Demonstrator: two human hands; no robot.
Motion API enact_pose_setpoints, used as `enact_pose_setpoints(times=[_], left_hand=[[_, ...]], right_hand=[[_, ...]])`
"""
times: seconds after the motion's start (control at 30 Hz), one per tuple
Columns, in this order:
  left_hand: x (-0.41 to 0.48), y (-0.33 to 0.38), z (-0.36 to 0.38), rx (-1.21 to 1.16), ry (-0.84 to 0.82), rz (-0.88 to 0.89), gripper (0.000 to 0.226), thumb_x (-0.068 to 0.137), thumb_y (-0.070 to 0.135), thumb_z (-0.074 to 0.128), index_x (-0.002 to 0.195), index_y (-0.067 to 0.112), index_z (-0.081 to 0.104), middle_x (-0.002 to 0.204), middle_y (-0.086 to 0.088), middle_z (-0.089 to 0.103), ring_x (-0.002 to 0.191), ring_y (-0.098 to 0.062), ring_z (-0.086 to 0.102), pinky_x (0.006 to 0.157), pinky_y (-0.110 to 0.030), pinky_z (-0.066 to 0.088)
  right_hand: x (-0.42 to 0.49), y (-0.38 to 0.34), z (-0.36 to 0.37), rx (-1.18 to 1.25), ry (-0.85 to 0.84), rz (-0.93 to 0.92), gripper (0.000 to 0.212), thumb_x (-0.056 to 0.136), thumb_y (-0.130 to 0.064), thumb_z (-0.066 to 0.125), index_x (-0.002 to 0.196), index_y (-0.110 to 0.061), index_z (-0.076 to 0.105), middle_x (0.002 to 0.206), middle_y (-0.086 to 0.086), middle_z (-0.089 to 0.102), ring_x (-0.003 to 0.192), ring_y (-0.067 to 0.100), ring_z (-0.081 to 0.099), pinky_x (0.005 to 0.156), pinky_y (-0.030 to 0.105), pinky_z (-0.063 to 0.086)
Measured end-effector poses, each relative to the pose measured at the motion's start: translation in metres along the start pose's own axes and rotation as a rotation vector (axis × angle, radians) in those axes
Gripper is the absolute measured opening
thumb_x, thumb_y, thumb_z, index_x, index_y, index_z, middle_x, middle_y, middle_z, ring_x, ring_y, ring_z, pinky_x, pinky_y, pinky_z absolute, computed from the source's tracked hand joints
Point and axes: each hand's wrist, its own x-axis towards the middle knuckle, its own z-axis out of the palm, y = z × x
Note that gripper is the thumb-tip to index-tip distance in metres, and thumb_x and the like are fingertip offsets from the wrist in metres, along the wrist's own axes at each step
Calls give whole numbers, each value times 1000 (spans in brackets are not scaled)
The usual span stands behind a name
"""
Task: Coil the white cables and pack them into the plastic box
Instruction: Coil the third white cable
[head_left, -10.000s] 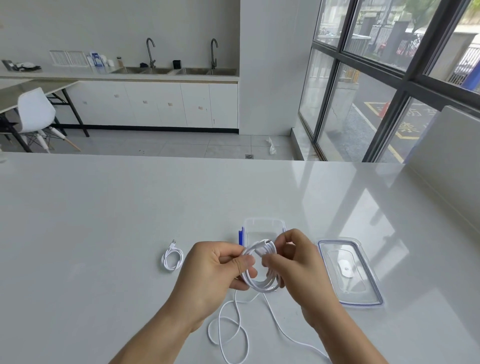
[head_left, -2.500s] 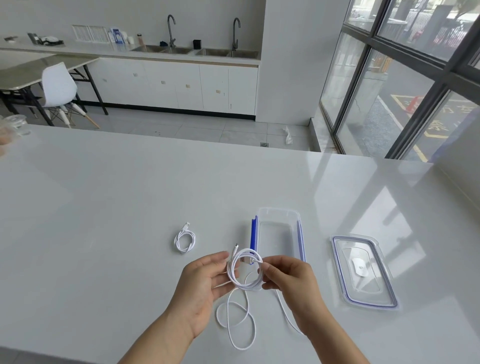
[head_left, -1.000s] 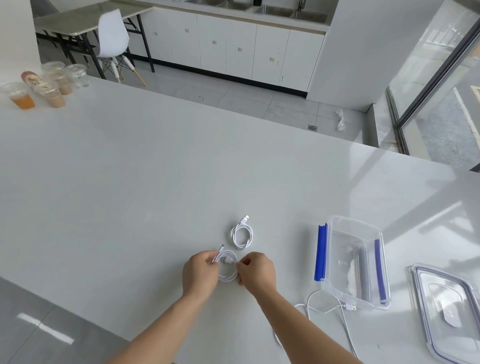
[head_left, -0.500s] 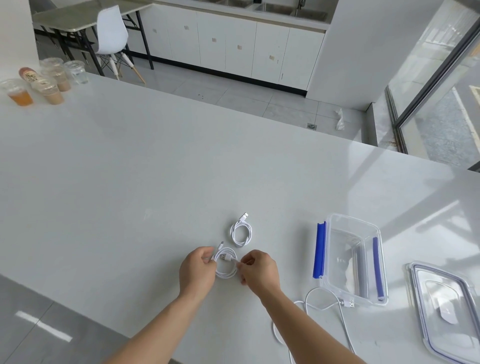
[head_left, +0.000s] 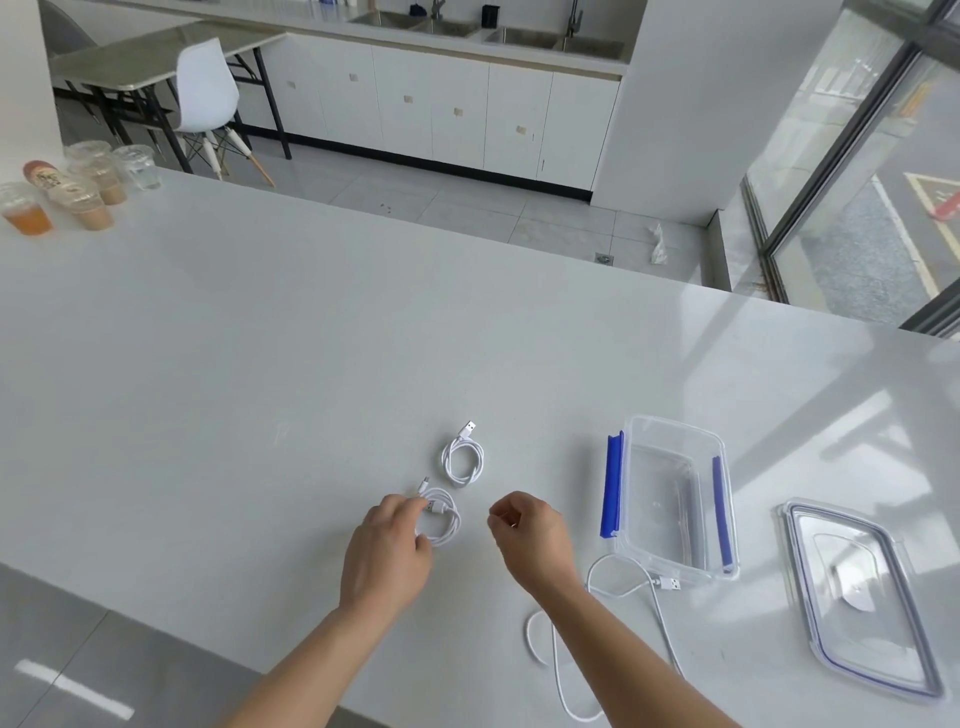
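Two white cables (head_left: 462, 462) are coiled small; one loose cable (head_left: 667, 583) sprawls. Left hand (head_left: 387, 551) pinches the near coil (head_left: 442, 519); right hand (head_left: 530, 535) curls loosely, empty.

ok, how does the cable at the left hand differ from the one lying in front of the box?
The coiled cable is wound into a small tight ring; the loose cable sprawls in open loops. The left hand holds the coiled cable; no hand touches the loose cable. The loose cable's USB plug lies by the near wall of the plastic box; the coiled cable lies well left of it. Both are white, on the table.
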Motion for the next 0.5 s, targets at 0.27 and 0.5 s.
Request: enact_pose_setpoints(times=[0.27,0.5], left_hand=[[-23,34,13,63,-18,184,39,76,13,64,114,15,69,112,-4,69,95,-31,67,74,-40,56],[-41,84,30,-9,-95,239,42,90,18,55,131,21,60,126,1,61,116,-23,57,91,-33,47]], right_hand=[[-41,24,-45,-1,148,-90,9,88,-15,62,84,-20,69,70,-11,65,66,6,58,59,18,43],[-79,68,-99,54,277,-38,11,89,-17,63,85,-22,72,75,-10,70,73,7,64,62,14,45]])
